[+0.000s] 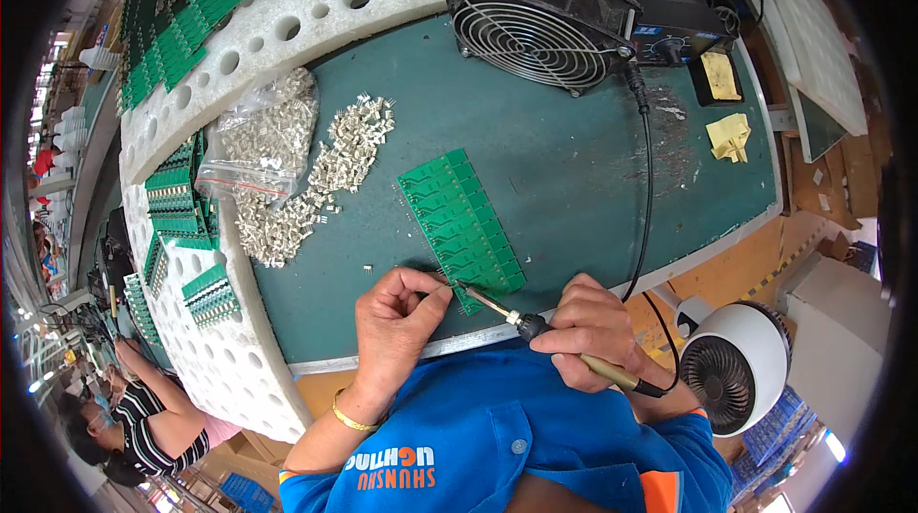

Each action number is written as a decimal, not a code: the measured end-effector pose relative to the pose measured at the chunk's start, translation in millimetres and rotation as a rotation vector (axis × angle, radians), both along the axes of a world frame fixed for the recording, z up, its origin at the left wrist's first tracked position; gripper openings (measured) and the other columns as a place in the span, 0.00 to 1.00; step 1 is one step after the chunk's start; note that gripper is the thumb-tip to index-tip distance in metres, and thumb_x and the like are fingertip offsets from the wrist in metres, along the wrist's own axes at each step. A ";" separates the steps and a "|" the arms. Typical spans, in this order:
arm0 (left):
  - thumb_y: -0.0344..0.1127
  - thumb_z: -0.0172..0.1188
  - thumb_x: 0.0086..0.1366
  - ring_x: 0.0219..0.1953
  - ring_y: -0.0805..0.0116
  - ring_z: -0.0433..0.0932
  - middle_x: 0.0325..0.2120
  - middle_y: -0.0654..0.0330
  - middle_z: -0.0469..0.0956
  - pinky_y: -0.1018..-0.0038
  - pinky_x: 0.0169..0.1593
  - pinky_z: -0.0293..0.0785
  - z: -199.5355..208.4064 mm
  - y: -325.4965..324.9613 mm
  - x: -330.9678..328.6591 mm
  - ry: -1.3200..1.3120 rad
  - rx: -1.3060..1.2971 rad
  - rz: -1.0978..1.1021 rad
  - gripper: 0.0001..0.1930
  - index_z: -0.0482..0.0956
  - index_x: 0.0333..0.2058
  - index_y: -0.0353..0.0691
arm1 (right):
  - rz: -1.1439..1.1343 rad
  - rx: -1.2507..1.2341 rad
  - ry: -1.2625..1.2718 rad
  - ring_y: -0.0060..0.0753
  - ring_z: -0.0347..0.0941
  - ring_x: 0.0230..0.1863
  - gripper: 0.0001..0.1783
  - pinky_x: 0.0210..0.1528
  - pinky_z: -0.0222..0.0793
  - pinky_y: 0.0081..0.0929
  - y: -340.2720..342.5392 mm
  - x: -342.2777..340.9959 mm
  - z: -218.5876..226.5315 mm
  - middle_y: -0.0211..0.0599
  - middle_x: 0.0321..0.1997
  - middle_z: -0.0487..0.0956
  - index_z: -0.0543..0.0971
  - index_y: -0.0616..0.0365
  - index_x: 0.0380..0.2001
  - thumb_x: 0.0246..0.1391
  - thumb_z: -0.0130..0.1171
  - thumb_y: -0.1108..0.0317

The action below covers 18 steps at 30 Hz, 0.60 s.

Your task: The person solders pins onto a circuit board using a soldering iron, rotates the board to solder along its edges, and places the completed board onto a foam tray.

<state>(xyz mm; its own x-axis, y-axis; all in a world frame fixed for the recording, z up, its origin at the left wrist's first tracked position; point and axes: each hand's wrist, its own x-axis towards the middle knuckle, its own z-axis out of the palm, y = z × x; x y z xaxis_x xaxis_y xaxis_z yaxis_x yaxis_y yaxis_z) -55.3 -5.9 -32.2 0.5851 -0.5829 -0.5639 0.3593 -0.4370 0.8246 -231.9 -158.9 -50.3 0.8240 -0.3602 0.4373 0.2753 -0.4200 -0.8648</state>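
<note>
Two hands work at the near edge of a green counter (574, 159). The right hand (593, 327) grips a soldering iron (535, 327), its tip touching a green circuit board panel (461, 221). The left hand (397, 317) pinches that panel's near end. Loose metal connectors (325, 178) lie toward the counter's left edge, beside a clear bag (263, 135).

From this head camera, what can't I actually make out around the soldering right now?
- Head view: the joint where the soldering iron tip meets the green circuit board strip is too small to judge.
- Whatever the left hand pinches at the board edge is hidden by its fingers.
- The iron's handle is partly covered by the right hand.
- The loose pile of small metal connectors is too fine to tell pieces apart.
</note>
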 end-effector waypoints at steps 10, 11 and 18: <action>0.24 0.62 0.58 0.22 0.89 0.61 0.21 0.74 0.72 0.88 0.26 0.56 1.1 -1.2 -0.2 0.002 -0.008 -0.001 0.02 0.78 0.28 0.37 | -0.002 0.007 -0.009 0.28 0.65 0.19 0.17 0.25 0.57 0.28 1.3 -2.3 -1.7 0.26 0.18 0.71 0.80 0.53 0.32 0.32 0.60 0.78; 0.24 0.62 0.58 0.22 0.89 0.61 0.21 0.74 0.72 0.88 0.26 0.56 1.1 -1.4 -0.3 0.003 -0.007 -0.001 0.02 0.78 0.28 0.37 | 0.003 0.005 -0.007 0.28 0.65 0.19 0.17 0.25 0.57 0.28 1.1 -2.7 -1.6 0.25 0.18 0.71 0.80 0.53 0.32 0.32 0.60 0.78; 0.24 0.62 0.58 0.22 0.89 0.61 0.22 0.72 0.74 0.88 0.26 0.56 1.8 -1.2 0.3 0.008 0.002 -0.006 0.02 0.78 0.29 0.36 | 0.003 -0.005 -0.001 0.28 0.65 0.19 0.17 0.25 0.57 0.28 0.6 -2.4 -0.8 0.25 0.18 0.70 0.80 0.53 0.32 0.32 0.60 0.78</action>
